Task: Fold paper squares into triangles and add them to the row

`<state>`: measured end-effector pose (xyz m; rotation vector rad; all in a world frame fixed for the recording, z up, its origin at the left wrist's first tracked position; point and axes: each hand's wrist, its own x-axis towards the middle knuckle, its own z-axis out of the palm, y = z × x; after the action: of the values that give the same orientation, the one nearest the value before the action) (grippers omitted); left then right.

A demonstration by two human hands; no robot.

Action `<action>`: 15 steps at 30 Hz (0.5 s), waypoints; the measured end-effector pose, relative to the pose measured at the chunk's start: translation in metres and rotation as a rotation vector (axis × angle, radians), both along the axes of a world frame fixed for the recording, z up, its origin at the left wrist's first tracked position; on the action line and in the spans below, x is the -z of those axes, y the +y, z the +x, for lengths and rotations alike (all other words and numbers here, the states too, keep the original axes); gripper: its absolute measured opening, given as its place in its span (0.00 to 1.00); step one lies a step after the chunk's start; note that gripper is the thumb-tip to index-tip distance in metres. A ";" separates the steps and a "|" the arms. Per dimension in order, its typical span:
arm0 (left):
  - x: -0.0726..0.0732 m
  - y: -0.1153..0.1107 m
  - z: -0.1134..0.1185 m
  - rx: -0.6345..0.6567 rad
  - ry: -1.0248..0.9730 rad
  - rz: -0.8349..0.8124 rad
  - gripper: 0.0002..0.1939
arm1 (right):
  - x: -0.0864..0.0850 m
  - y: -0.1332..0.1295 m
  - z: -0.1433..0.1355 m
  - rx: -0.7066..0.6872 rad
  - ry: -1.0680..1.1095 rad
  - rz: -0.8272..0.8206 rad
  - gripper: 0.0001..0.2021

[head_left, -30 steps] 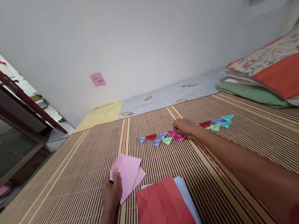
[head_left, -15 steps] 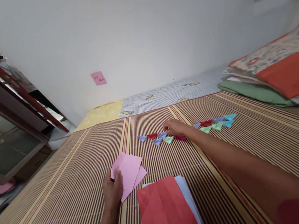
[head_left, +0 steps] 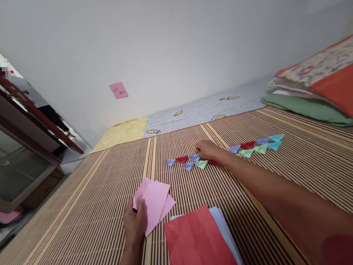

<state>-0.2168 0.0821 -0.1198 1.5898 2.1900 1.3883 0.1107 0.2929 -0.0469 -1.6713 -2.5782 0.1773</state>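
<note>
Pink paper sheets [head_left: 153, 201] are held in my left hand [head_left: 135, 220], thumb on top, over the striped mat [head_left: 87, 216]. My right hand [head_left: 207, 149] reaches to two rows of small folded paper triangles, its fingers curled beside a lavender triangle [head_left: 195, 158]. What those fingers hold, if anything, is hidden. Left of it lie a red triangle [head_left: 182, 160] and another lavender one [head_left: 170, 162]; a light green one [head_left: 201, 164] is just below. More triangles, red [head_left: 248, 145], green [head_left: 261, 149] and blue [head_left: 276, 138], extend to the right beyond my forearm.
A red sheet [head_left: 200, 245] lies on pale blue paper [head_left: 225, 232] at the front. Folded bedding [head_left: 331, 88] is stacked at the right. A pink note [head_left: 118, 90] is on the wall [head_left: 168, 45]. A person [head_left: 40, 97] stands beyond the doorway at the left.
The whole view has shifted slightly, moving most things a little to the right. More of the person beyond the doorway shows. Both hands keep nearly the same places over the mat.
</note>
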 end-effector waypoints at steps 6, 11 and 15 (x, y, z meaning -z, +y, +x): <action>0.002 0.000 0.000 -0.007 -0.010 -0.007 0.13 | -0.009 -0.001 -0.026 -0.117 0.033 0.035 0.16; 0.001 -0.002 0.002 0.003 -0.035 -0.009 0.14 | -0.010 -0.001 -0.049 -0.153 -0.007 -0.010 0.16; -0.003 -0.003 0.005 0.029 -0.069 -0.001 0.14 | -0.011 -0.003 -0.054 -0.147 -0.044 -0.018 0.16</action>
<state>-0.2114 0.0790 -0.1173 1.5430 2.1203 1.4120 0.0571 0.2898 -0.0359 -1.5077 -2.7409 0.1739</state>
